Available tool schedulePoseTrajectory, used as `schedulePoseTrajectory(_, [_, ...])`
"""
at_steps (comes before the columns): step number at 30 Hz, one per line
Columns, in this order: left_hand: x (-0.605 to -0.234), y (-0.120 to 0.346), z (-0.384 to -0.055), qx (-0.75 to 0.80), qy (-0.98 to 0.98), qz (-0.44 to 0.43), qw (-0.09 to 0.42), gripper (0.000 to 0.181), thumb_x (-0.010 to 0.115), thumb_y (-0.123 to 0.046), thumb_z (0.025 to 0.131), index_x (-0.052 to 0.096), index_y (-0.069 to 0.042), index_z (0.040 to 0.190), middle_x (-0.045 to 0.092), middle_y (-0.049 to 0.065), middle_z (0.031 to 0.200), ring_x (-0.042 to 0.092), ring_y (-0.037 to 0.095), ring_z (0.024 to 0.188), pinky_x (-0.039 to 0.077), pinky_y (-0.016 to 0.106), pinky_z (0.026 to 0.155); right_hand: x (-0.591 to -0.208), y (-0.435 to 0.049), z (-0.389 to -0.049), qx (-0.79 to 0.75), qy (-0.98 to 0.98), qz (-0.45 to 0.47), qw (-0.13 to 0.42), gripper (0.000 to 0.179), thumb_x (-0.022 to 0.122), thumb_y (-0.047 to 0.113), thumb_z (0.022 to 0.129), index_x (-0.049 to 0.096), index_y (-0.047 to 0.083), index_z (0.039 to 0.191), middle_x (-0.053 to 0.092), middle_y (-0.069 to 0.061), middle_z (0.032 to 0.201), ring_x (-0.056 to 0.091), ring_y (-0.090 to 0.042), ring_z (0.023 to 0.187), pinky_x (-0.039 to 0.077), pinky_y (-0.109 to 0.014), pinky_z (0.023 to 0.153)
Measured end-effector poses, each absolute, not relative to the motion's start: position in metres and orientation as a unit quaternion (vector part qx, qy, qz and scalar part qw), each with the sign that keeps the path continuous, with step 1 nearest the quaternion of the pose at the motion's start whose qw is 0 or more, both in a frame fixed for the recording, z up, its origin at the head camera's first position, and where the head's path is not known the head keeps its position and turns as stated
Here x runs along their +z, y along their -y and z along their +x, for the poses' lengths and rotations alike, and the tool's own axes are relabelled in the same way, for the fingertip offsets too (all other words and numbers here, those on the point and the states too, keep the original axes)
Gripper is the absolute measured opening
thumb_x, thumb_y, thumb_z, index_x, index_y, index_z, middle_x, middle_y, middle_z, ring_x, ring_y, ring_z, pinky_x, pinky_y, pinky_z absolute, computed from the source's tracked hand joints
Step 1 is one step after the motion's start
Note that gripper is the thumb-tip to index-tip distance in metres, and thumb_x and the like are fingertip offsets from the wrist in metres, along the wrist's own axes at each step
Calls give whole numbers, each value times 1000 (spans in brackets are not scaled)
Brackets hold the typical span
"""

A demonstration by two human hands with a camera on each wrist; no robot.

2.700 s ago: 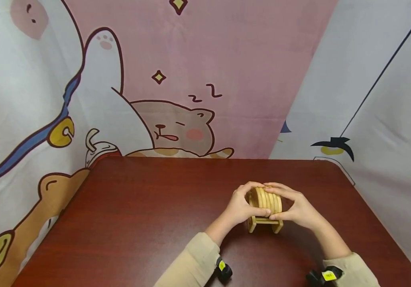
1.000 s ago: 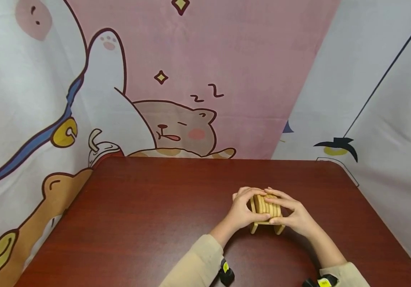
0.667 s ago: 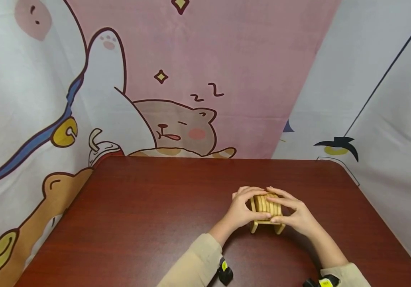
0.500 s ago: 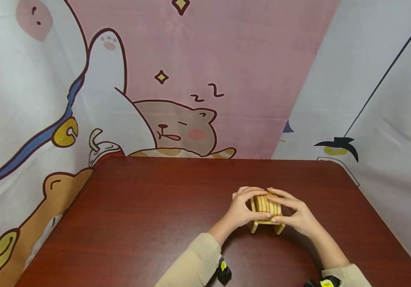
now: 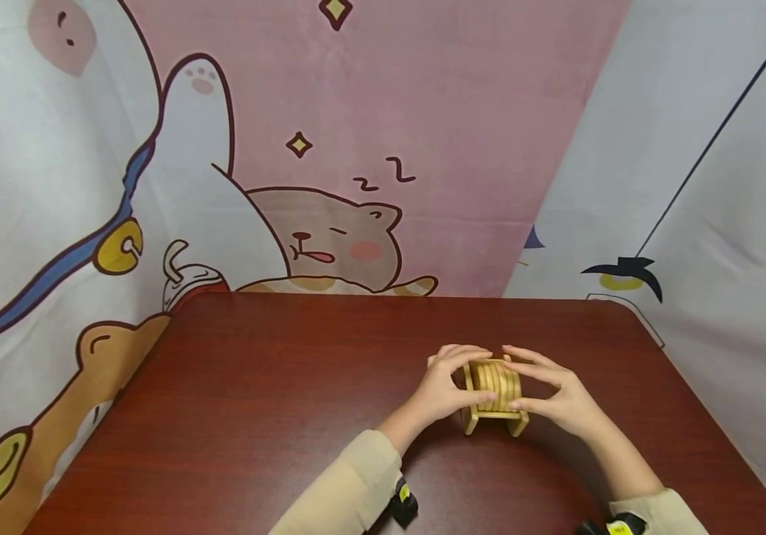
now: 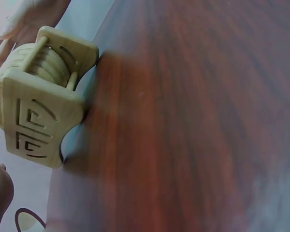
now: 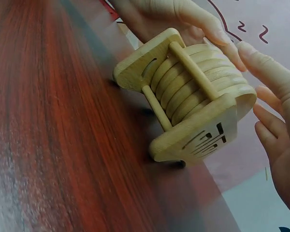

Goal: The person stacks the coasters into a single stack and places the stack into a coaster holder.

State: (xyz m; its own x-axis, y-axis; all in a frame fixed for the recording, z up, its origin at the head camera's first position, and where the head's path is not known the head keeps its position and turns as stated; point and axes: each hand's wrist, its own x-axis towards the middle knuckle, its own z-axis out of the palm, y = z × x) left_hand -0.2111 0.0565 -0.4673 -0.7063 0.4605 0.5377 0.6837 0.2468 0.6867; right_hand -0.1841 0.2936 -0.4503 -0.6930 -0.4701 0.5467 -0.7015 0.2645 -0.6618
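Several round wooden coasters (image 5: 499, 380) stand on edge, side by side, in a small wooden coaster rack (image 5: 495, 415) on the table. My left hand (image 5: 437, 388) is at the rack's left side, fingers over the top and thumb in front of the coasters. On the other side my right hand (image 5: 568, 401) has its fingers spread, with fingertips and thumb tip close to the right-hand coasters. Cut-out slots mark the rack's end panel (image 6: 41, 116) in the left wrist view. The right wrist view shows the coasters (image 7: 195, 82) between the rack's two dowels, rising above its end panels.
The dark red-brown wooden table (image 5: 276, 416) extends around the rack, mostly to its left. Behind it hangs a cartoon-printed cloth (image 5: 463, 148), and another light cloth (image 5: 737, 297) runs along the right side.
The coasters have come down a little into the rack since the earliest frame. Over the last half second both hands have loosened and drawn slightly apart, uncovering more of the coasters.
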Motion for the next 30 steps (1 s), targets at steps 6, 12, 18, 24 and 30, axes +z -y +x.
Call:
schedulePoseTrajectory(6, [-456, -46, -209, -493, 781, -368, 108, 52, 79, -24, 79, 62, -17, 127, 56, -7, 130, 41, 8, 121, 25, 39, 97, -439, -295, -177, 452, 821, 333, 106, 61, 81, -7, 68, 61, 0, 126, 50, -20, 136, 42, -14, 129, 34, -17, 96])
schedulePoseTrajectory(12, [-444, -32, -208, -490, 786, -362, 106, 49, 77, -23, 81, 61, -19, 128, 56, -8, 129, 41, 8, 121, 24, 41, 97, -426, -297, -176, 430, 831, 330, 126, 62, 78, -13, 67, 61, -2, 125, 51, -24, 133, 43, -11, 128, 33, -14, 95])
schedulePoseTrajectory(18, [-436, -13, -205, -479, 795, -358, 103, 48, 75, -22, 83, 60, -19, 129, 56, -7, 129, 41, 9, 121, 24, 43, 96, -410, -299, -172, 418, 835, 328, 142, 61, 77, -12, 69, 62, 3, 127, 53, -20, 132, 44, -11, 126, 32, -14, 96])
schedulePoseTrajectory(24, [-431, 10, -202, -465, 806, -351, 105, 48, 74, -23, 84, 60, -18, 129, 56, -6, 128, 43, 10, 119, 24, 44, 95, -398, -299, -169, 409, 851, 296, 142, 55, 77, -4, 75, 63, 11, 127, 55, -7, 133, 45, -10, 125, 32, -15, 96])
schedulePoseTrajectory(30, [-425, 36, -201, -440, 822, -342, 114, 48, 73, -23, 84, 60, -18, 130, 57, -5, 127, 45, 11, 118, 25, 45, 93, -388, -302, -170, 383, 862, 284, 174, 54, 77, -3, 75, 64, 13, 125, 58, -6, 129, 47, -6, 122, 32, -13, 94])
